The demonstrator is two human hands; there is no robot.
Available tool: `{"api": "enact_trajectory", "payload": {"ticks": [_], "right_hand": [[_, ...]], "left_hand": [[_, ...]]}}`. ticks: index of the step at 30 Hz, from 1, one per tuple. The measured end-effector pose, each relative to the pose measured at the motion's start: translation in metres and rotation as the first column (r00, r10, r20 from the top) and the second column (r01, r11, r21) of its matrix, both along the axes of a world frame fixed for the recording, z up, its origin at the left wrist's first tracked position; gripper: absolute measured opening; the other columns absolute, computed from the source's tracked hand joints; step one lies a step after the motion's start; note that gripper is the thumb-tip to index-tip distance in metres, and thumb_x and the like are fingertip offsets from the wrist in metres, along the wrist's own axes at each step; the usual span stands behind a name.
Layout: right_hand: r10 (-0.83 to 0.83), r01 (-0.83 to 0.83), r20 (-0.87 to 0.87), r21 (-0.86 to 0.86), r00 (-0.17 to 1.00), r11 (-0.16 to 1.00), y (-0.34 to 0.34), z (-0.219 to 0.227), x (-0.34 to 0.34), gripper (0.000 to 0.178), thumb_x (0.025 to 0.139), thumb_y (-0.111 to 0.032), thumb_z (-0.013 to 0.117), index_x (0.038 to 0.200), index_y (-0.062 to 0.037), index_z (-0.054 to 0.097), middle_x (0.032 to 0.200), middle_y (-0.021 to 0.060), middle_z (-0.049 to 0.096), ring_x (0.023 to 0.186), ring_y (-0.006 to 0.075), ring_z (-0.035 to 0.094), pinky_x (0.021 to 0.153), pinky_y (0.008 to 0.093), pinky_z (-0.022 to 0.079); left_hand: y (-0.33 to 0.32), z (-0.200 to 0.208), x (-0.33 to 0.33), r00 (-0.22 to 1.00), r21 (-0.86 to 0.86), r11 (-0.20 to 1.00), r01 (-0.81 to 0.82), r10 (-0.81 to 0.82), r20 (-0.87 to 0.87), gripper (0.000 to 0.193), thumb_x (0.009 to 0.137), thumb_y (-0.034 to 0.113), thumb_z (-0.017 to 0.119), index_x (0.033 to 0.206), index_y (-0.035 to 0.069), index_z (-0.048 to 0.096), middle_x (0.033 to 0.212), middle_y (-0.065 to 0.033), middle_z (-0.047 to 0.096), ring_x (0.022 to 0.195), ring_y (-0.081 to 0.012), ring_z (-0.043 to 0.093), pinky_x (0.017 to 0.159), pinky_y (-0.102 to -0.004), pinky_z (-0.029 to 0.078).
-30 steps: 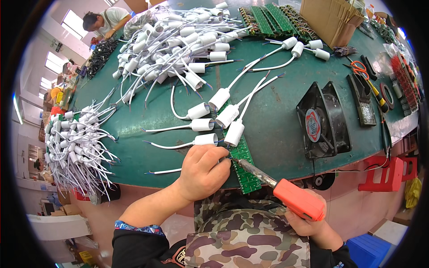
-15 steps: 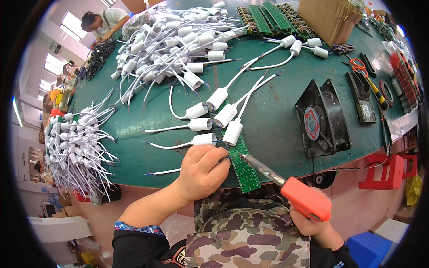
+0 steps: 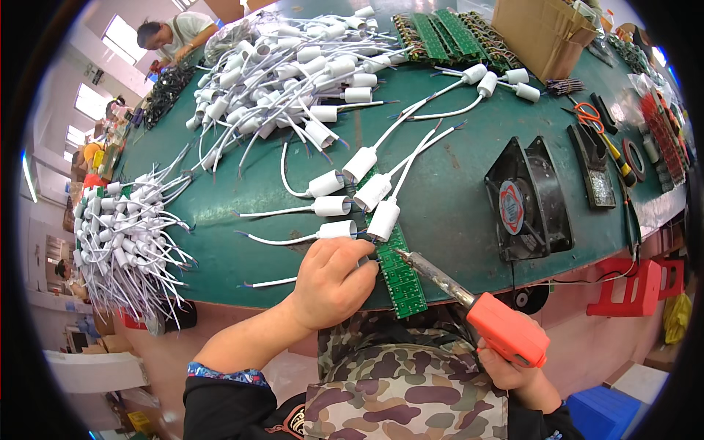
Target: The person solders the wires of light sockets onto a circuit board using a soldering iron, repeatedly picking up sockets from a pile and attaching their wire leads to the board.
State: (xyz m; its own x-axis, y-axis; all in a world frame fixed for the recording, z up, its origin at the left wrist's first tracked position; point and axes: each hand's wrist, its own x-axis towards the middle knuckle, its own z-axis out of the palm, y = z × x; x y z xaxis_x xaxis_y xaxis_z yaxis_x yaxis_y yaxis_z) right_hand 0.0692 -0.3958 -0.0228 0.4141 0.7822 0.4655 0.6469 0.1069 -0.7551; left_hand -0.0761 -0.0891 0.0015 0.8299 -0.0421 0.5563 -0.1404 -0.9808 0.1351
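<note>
Tabletop [image 3: 447, 213], soldering iron [image 3: 493, 317] tip forward-left.

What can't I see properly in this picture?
Head view: where the white cable ends, behind the left hand.
Head view: part of the right hand, behind the soldering iron.
Head view: joints on the green circuit board, too small.
Head view: cardboard box, cut by the top edge.

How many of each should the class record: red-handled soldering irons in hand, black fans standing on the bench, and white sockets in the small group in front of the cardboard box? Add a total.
Soldering iron: 1
Black fan: 1
White sockets in front of the cardboard box: 4
Total: 6
</note>
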Motion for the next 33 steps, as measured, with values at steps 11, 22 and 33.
{"api": "enact_trajectory", "payload": {"ticks": [11, 22, 33], "right_hand": [[-0.079, 0.059, -0.205, -0.105, 0.976, 0.993, -0.008, -0.001, -0.002, 0.038, 0.074, -0.013, 0.079, 0.107, 0.0017, 0.068, 0.095, 0.0136, 0.072, 0.080, 0.0317, 0.072, 0.075, 0.0378, 0.059], [-0.040, 0.049, -0.440, 0.009, 0.897, 0.999, -0.001, 0.002, -0.006, 0.031, 0.084, -0.003, 0.063, 0.114, 0.0077, 0.065, 0.093, 0.0127, 0.068, 0.068, 0.0156, 0.065, 0.064, 0.0301, 0.057], [0.086, -0.049, -0.401, 0.101, 0.912, 0.994, 0.006, 0.028, -0.003, 0.037, 0.090, 0.003, 0.065, 0.127, 0.0062, 0.063, 0.096, 0.0082, 0.068, 0.077, 0.0147, 0.064, 0.073, 0.0272, 0.052]], "left_hand": [[0.019, 0.015, -0.024, 0.990, 0.070, 0.995, -0.070, 0.077, -0.114, 0.047, 0.067, 0.005, 0.081, 0.112, 0.003, 0.067, 0.109, -0.0097, 0.063, 0.097, -0.0299, 0.062, 0.084, -0.0423, 0.049], [0.048, 0.030, -0.010, 0.989, -0.016, 1.000, -0.005, 0.003, -0.149, 0.038, 0.074, 0.009, 0.078, 0.111, 0.007, 0.070, 0.109, -0.0082, 0.064, 0.099, -0.0289, 0.063, 0.086, -0.0412, 0.051], [0.219, 0.085, 0.053, 0.857, -0.109, 0.854, -0.508, 0.514, 0.031, 0.017, 0.086, 0.013, 0.068, 0.099, 0.002, 0.069, 0.099, -0.0154, 0.068, 0.096, -0.0363, 0.065, 0.083, -0.0452, 0.052]]}}
